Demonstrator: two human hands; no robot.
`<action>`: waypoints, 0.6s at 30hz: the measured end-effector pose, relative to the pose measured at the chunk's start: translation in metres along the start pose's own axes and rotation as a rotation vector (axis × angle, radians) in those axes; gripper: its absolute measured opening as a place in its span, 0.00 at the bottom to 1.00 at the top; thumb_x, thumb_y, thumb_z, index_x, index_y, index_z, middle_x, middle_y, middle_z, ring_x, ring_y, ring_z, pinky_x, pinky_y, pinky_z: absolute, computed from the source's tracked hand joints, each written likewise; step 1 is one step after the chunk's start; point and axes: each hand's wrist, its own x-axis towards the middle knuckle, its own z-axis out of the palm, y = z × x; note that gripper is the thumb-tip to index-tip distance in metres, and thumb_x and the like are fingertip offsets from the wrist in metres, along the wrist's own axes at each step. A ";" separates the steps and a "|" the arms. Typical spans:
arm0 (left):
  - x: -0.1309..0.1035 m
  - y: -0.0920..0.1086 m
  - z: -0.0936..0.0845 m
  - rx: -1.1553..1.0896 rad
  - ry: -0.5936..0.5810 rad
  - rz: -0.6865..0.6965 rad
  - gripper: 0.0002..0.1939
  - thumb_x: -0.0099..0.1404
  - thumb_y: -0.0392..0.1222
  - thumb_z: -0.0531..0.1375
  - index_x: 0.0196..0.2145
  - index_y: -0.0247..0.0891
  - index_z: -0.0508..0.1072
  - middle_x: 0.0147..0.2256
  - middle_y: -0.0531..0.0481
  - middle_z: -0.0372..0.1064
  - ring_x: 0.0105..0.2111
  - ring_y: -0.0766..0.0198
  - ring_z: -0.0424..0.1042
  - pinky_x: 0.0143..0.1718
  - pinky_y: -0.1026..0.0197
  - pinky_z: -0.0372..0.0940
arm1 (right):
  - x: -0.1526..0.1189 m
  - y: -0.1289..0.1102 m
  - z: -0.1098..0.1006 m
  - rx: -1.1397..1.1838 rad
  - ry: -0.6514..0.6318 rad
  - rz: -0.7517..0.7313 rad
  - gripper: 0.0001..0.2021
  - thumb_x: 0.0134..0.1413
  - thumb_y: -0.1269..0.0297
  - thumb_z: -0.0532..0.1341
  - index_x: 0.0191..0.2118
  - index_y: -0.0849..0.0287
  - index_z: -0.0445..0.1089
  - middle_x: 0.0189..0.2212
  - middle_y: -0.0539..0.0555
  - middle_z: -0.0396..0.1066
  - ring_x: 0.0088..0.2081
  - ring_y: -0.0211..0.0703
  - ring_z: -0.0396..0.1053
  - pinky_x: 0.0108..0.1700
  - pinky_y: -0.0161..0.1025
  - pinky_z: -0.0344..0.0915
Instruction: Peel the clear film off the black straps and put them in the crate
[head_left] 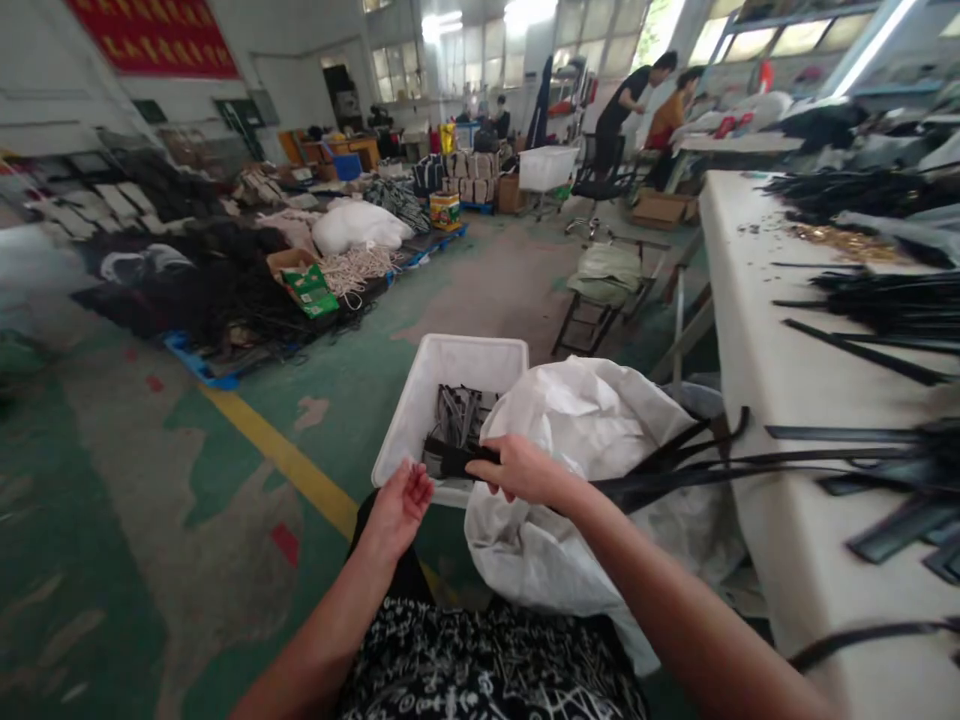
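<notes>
My right hand is closed around black straps, whose ends stick out to the left over the near side of a white plastic bin. Behind that hand, long black strips run right towards the table. Close to the strap ends, my left hand is palm up with loosely curled fingers, and nothing shows in it. Inside the bin lies a heap of dark grey and black strap pieces. A large white woven sack bulges beside the bin, under my right forearm.
A white-topped table on the right carries bundles of black strips and small gold-coloured parts. A stool with folded cloth stands ahead. Piled goods lie on blue pallets at left. Two people work further back.
</notes>
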 end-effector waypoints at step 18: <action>-0.001 -0.016 -0.009 0.103 -0.058 0.081 0.07 0.54 0.34 0.67 0.28 0.33 0.72 0.24 0.50 0.74 0.23 0.67 0.73 0.29 0.65 0.71 | -0.005 0.011 0.055 -0.470 0.120 0.042 0.17 0.61 0.52 0.52 0.35 0.57 0.71 0.32 0.58 0.77 0.35 0.48 0.74 0.30 0.37 0.56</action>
